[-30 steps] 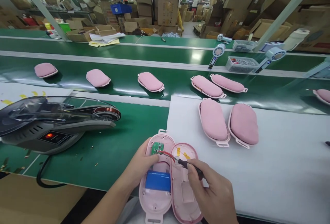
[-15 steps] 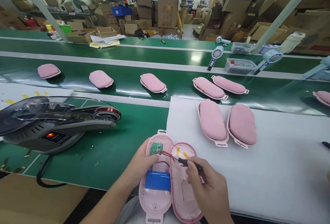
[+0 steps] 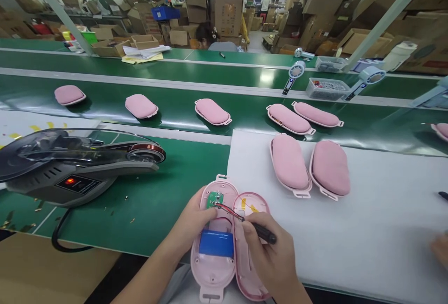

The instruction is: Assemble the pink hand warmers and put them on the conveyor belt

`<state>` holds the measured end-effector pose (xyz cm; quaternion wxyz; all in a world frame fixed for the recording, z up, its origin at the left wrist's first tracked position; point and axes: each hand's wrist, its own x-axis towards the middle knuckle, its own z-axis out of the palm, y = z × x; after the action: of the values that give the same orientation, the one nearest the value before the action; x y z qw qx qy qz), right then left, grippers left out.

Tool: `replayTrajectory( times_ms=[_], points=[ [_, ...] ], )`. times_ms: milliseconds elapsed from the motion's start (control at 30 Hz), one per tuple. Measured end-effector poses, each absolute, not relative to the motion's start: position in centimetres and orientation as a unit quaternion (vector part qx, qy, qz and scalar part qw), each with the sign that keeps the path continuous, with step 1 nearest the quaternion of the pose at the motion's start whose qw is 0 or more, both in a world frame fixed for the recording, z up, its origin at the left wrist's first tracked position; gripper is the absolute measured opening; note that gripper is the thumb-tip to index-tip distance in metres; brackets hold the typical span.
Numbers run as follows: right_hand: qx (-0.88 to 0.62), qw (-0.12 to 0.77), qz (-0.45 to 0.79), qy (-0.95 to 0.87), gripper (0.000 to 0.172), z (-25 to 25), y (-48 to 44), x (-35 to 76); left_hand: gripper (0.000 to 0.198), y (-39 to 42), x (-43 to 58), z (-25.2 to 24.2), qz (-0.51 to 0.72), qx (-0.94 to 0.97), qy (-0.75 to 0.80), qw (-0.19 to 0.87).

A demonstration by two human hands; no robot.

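Observation:
An opened pink case lies in two halves at the lower middle. Its left half (image 3: 213, 269) holds a green circuit board (image 3: 214, 200) near the top and a blue battery (image 3: 216, 243) below. My left hand (image 3: 194, 217) grips that half by its left edge, thumb beside the board. In my right hand (image 3: 271, 248) is a black screwdriver (image 3: 262, 232), its tip at the red and black wires (image 3: 229, 209) over the right half (image 3: 245, 266). Yellow tape pieces (image 3: 254, 208) stick inside the right half.
A tape dispenser (image 3: 80, 168) stands at left. Two closed pink cases (image 3: 290, 161) rest on the white sheet (image 3: 378, 229); several more lie along the green belt (image 3: 175, 112). Another person's hand (image 3: 440, 248) shows at the right edge. Handheld fans (image 3: 296, 70) and a clear bin (image 3: 327, 89) are behind.
My right hand has shifted slightly left and down, with the screwdriver handle now more exposed. The cases on the belt have moved slightly right. Another person's hand has come further into view at right.

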<state>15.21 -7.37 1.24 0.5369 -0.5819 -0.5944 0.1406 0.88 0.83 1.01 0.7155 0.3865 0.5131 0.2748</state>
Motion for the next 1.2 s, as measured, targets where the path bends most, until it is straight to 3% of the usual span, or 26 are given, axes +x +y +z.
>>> replayTrajectory(
  times_ms=[167, 467, 800, 1200],
  points=[
    [-0.574, 0.538, 0.117, -0.606, 0.012, 1.3, -6.9, 15.0, 0.048, 1.0, 0.8, 0.8, 0.281, 0.385, 0.502, 0.722],
    [-0.573, 0.481, 0.049, -0.662, 0.022, 2.0, -6.8, 14.4, 0.049, 1.0, 0.8, 0.6, 0.282, 0.383, 0.494, 0.728],
    [-0.559, 0.524, 0.035, -0.642, 0.017, 0.7, -6.8, 14.3, 0.049, 1.1, 0.7, 0.6, 0.280, 0.388, 0.487, 0.730],
    [-0.558, 0.514, 0.053, -0.649, 0.018, 0.7, -6.8, 14.2, 0.049, 1.3, 0.7, 0.2, 0.282, 0.393, 0.483, 0.730]
  ],
)
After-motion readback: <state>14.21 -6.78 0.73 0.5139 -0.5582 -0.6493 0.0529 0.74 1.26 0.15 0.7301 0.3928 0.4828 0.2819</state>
